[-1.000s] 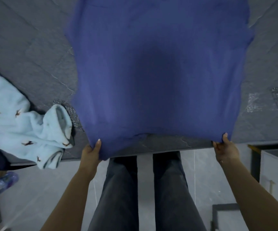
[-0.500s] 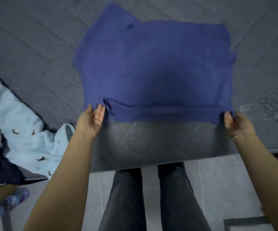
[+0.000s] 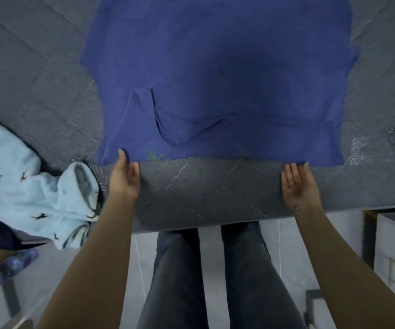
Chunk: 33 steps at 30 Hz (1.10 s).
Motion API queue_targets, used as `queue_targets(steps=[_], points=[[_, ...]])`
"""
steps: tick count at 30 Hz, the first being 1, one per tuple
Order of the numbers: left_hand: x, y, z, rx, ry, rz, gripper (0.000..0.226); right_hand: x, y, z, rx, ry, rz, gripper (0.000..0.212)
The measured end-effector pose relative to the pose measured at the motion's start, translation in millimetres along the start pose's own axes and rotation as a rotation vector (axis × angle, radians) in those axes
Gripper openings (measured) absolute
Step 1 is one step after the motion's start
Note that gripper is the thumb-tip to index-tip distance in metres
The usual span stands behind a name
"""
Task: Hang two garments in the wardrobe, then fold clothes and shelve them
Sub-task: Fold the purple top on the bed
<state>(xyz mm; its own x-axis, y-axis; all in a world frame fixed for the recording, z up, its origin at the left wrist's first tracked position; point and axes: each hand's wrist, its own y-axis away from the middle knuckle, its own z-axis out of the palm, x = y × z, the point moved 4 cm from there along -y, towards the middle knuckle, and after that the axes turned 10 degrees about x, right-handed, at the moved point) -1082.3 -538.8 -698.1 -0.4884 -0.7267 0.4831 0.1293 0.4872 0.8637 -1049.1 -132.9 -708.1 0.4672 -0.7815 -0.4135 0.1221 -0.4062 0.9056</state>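
Blue garment (image 3: 215,79) lies flat, near hem at both hands' fingertips (image 3: 306,164)

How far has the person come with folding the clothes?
Done: nothing shows as folded or shelved. In hand: the blue garment lies spread on the grey surface, left hand and right hand at its near hem. Left: folding it, then the light blue garment.
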Motion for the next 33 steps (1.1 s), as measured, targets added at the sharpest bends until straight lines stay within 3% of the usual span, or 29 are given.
queue_targets(steps=[4, 8, 12, 16, 19, 23, 25, 28, 31, 33], points=[[10, -11, 9, 0.007, 0.154, -0.007, 0.045, -23, -10, 32, -0.01, -0.215, -0.021, 0.04], [14, -14, -4, 0.106, 0.207, 0.072, 0.047, -46, -24, 41, 0.044, -0.202, -0.011, 0.042], [10, 1, -34, 0.103, 0.116, 0.173, 0.045, -63, -31, 6, 0.109, -0.097, -0.098, 0.045], [-16, 11, -61, 0.138, -0.007, 0.122, 0.024, -76, -34, -25, 0.163, -0.005, -0.142, 0.043], [-25, 9, -73, 0.195, -0.017, 0.078, 0.034, -79, -31, -34, 0.171, 0.059, -0.145, 0.023], [-15, 6, -77, 0.308, -0.118, 0.11, 0.019, -74, -20, -41, 0.162, 0.286, -0.215, 0.031], [-10, 14, -74, 0.4, -0.233, 0.183, 0.026, -69, -6, -48, 0.225, 0.44, -0.35, 0.018], [-2, 41, -54, 0.555, -0.648, 0.404, 0.052, -61, 19, -50, 0.302, 0.538, -0.633, 0.031], [2, 75, -12, 0.447, -0.847, 0.772, 0.055, -59, 35, -23, 0.175, 0.611, -0.711, 0.017], [-5, 89, 24, 0.257, -0.948, 0.951, 0.045, -73, 33, 2, 0.071, 0.788, -0.851, 0.022]])
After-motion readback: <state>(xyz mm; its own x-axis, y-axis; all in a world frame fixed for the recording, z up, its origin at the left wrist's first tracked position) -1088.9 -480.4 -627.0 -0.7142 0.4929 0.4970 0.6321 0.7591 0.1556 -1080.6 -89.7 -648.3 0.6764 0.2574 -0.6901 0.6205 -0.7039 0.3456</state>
